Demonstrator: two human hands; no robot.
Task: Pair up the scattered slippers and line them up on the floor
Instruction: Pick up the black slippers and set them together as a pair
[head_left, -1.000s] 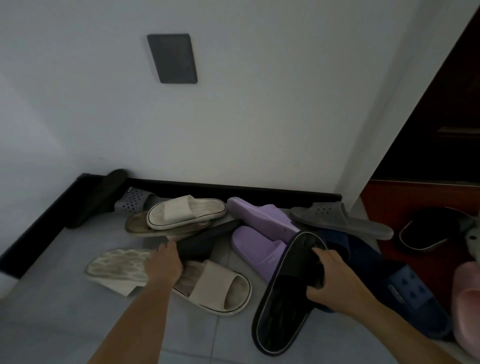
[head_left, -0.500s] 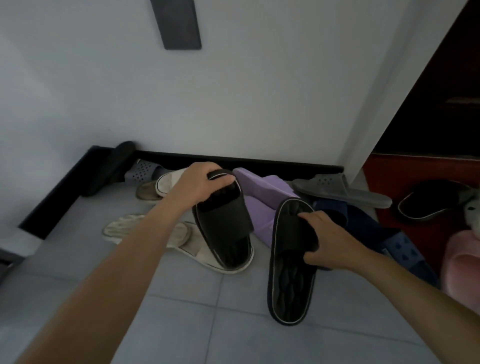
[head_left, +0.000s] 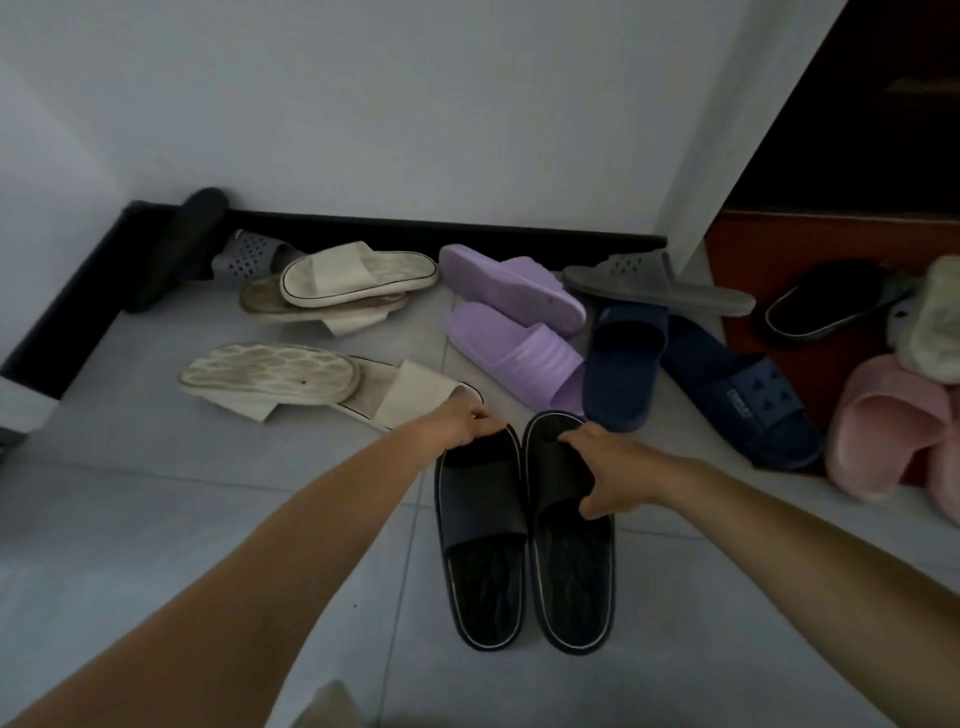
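Note:
Two black slippers with white-edged soles lie side by side on the grey tile floor, toes toward the wall. My left hand (head_left: 460, 428) grips the toe end of the left black slipper (head_left: 480, 540). My right hand (head_left: 610, 475) holds the strap of the right black slipper (head_left: 571, 577), thumb curled over its side. Beyond them lie cream slippers (head_left: 358, 278), one flipped sole-up (head_left: 270, 371), two purple slippers (head_left: 519, 358), two navy slippers (head_left: 621, 364) and grey perforated ones (head_left: 654, 283).
A black slipper (head_left: 176, 249) leans on the black baseboard in the left corner. On the red mat (head_left: 743, 260) at right sit another black slipper (head_left: 826, 304), a pink fuzzy slipper (head_left: 883, 426) and a pale fluffy one (head_left: 935, 317). A dark doorway opens at the upper right.
My left hand lifted a black slipper out of the pile and brought it down beside the one in my right hand. Both now lie parallel on the floor, nearer to me.

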